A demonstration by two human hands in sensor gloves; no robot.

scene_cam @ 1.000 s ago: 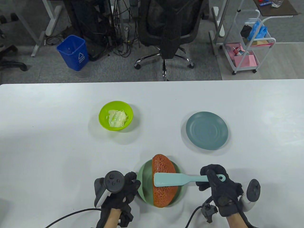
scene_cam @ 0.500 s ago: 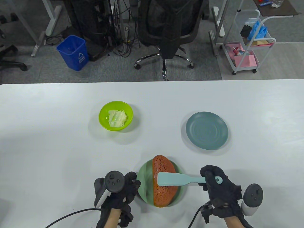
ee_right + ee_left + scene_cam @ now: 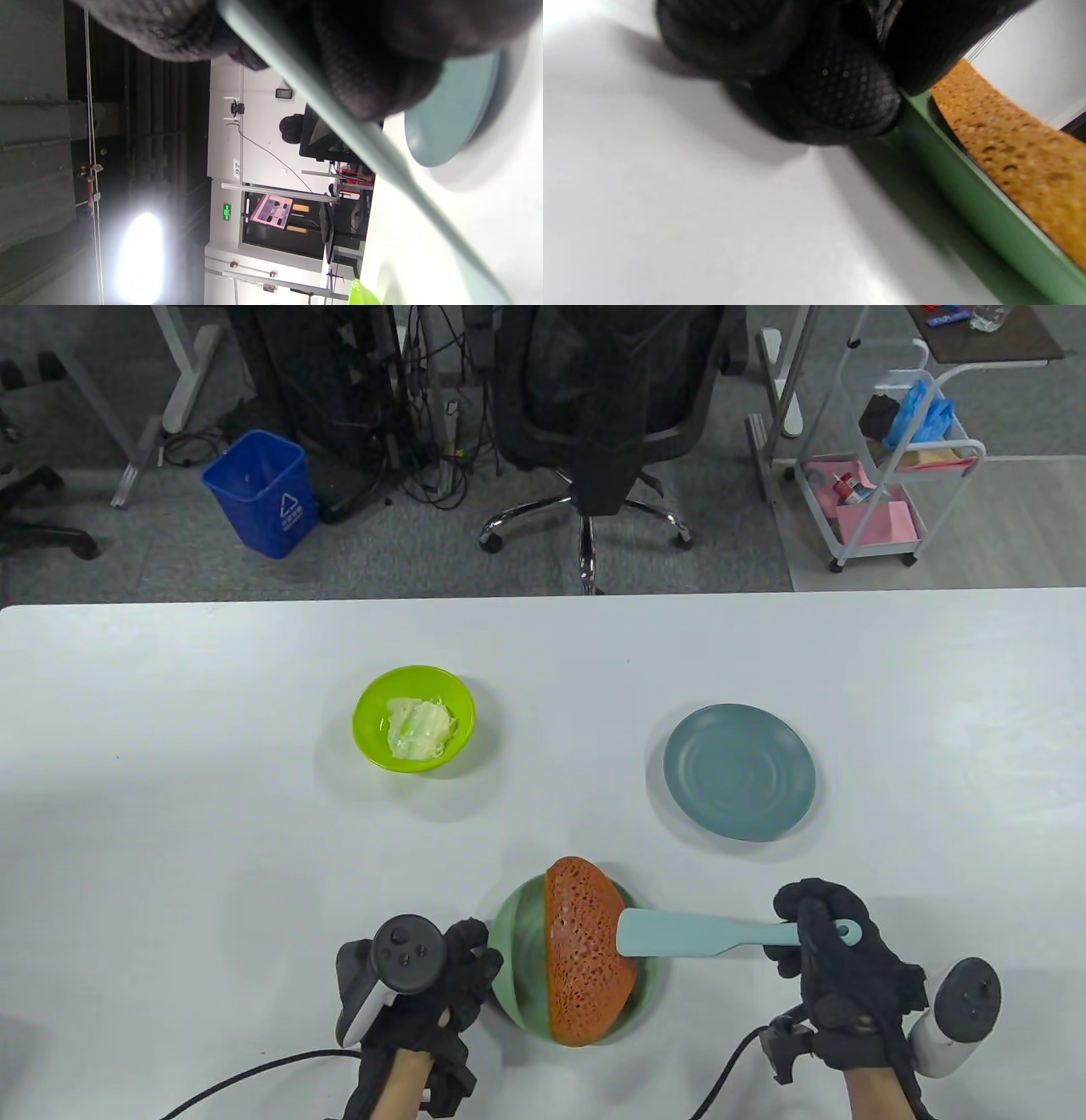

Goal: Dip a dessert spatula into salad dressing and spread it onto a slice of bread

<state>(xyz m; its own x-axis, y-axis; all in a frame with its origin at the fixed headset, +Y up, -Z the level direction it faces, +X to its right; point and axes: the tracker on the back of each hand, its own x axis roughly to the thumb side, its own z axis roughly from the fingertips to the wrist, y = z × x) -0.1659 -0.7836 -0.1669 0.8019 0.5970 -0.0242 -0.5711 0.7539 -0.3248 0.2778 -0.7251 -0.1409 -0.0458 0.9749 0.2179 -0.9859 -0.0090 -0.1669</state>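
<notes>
An orange-brown bread slice (image 3: 587, 954) lies on a green plate (image 3: 513, 937) near the table's front edge; it also shows in the left wrist view (image 3: 1018, 156). My right hand (image 3: 827, 954) grips the handle of a light-blue dessert spatula (image 3: 687, 934), whose blade end is at the slice's right edge. The handle crosses the right wrist view (image 3: 339, 127). My left hand (image 3: 450, 976) rests against the green plate's left rim (image 3: 967, 190). A lime-green bowl (image 3: 414, 718) of pale salad dressing (image 3: 417, 727) stands further back on the left.
An empty blue-grey plate (image 3: 739, 771) stands back right of the bread, also seen in the right wrist view (image 3: 449, 114). The white table (image 3: 212, 831) spreads around. Beyond its far edge are an office chair (image 3: 594, 415), a blue bin (image 3: 259, 492) and a cart (image 3: 891, 458).
My right hand has drawn the spatula to the right across the bread, from the slice's middle to its right edge. The left hand and plate have stayed put.
</notes>
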